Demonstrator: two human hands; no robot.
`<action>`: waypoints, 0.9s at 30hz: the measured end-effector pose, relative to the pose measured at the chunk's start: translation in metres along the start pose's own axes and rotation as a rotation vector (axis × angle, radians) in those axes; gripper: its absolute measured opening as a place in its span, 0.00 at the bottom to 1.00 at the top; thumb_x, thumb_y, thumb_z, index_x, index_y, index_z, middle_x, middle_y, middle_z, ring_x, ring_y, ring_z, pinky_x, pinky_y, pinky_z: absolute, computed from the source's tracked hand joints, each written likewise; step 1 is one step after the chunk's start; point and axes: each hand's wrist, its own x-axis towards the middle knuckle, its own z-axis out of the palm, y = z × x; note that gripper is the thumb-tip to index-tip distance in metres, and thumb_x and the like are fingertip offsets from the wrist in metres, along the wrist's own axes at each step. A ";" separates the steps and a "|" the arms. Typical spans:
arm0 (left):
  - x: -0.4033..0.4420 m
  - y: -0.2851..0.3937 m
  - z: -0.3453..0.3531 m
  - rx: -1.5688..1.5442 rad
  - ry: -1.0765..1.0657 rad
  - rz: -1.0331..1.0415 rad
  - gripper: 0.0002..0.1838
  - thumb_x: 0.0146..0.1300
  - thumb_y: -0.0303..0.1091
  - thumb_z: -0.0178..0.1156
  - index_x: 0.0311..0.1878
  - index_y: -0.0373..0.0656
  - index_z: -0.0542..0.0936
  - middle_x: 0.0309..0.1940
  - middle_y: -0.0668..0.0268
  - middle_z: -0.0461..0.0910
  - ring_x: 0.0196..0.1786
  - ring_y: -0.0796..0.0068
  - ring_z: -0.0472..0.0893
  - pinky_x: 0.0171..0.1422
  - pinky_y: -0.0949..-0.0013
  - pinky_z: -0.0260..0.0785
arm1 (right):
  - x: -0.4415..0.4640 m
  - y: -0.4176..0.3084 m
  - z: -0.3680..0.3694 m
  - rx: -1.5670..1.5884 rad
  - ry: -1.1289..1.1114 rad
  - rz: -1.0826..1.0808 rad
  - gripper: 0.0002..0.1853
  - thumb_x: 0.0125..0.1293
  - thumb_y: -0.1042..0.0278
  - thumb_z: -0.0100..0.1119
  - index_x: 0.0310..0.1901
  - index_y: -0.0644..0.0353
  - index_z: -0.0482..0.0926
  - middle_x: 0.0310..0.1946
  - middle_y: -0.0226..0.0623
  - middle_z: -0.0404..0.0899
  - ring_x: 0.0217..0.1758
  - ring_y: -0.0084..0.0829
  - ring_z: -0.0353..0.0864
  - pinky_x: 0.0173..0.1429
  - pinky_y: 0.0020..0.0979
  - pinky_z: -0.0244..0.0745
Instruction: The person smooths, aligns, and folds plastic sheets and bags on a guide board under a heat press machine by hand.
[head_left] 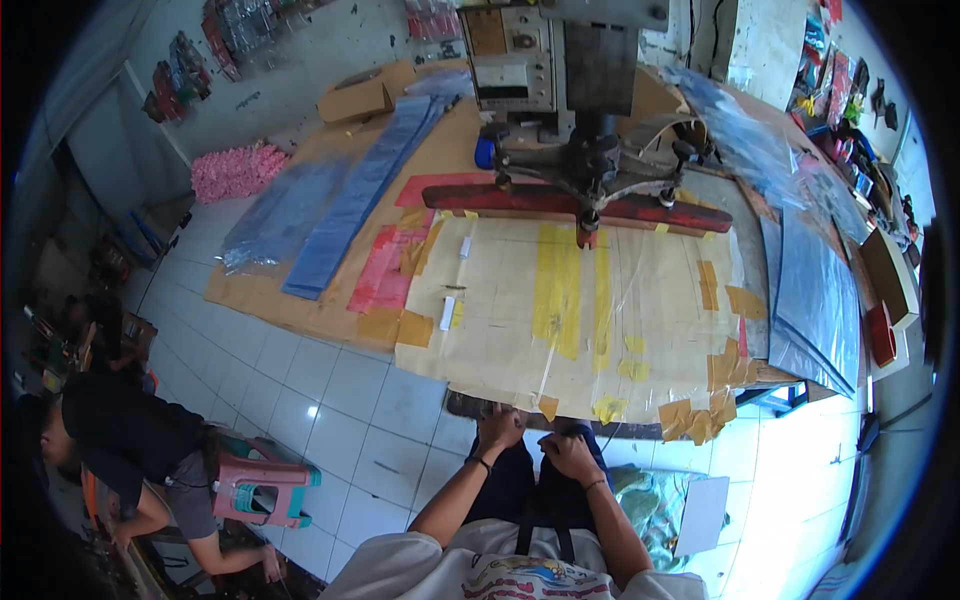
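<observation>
Both hands are low in the view, above my lap, just off the near edge of the work table. My left hand (501,427) is by the board edge with its fingers curled in; whether it holds anything is hidden. My right hand (570,456) lies over my right thigh, its fingers bent, with nothing clearly visible in them. Beyond them lies a cream sheet (500,330) patched with yellow and brown tape, with two small white pieces near its left side. Over the sheet's far edge stands a machine head (595,165) with a long red bar (520,197).
Blue plastic sheets (350,210) lie on the table's left, and more sheets (815,290) on the right. A cardboard box (355,95) stands at the back. Another person (140,440) bends at the lower left beside stacked stools (262,485).
</observation>
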 end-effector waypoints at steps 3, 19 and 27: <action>-0.009 -0.005 -0.003 -0.041 0.099 0.146 0.12 0.57 0.51 0.66 0.40 0.59 0.88 0.77 0.49 0.59 0.66 0.22 0.68 0.60 0.24 0.67 | -0.011 -0.021 -0.015 0.200 0.039 -0.055 0.10 0.70 0.65 0.60 0.45 0.57 0.89 0.40 0.48 0.88 0.43 0.48 0.88 0.49 0.40 0.83; -0.123 0.100 -0.390 -0.707 -0.325 1.028 0.08 0.69 0.31 0.65 0.48 0.40 0.86 0.44 0.62 0.88 0.48 0.65 0.86 0.56 0.64 0.76 | -0.008 -0.220 -0.273 -0.220 0.374 -0.238 0.10 0.68 0.71 0.63 0.49 0.60 0.85 0.55 0.45 0.83 0.61 0.47 0.81 0.63 0.42 0.75; -0.037 0.080 -0.403 -0.275 0.488 0.775 0.10 0.67 0.34 0.65 0.49 0.44 0.86 0.58 0.59 0.82 0.64 0.56 0.78 0.70 0.56 0.67 | 0.072 -0.190 -0.252 -0.521 0.259 -0.238 0.23 0.77 0.51 0.52 0.69 0.48 0.74 0.75 0.46 0.65 0.79 0.52 0.60 0.82 0.51 0.51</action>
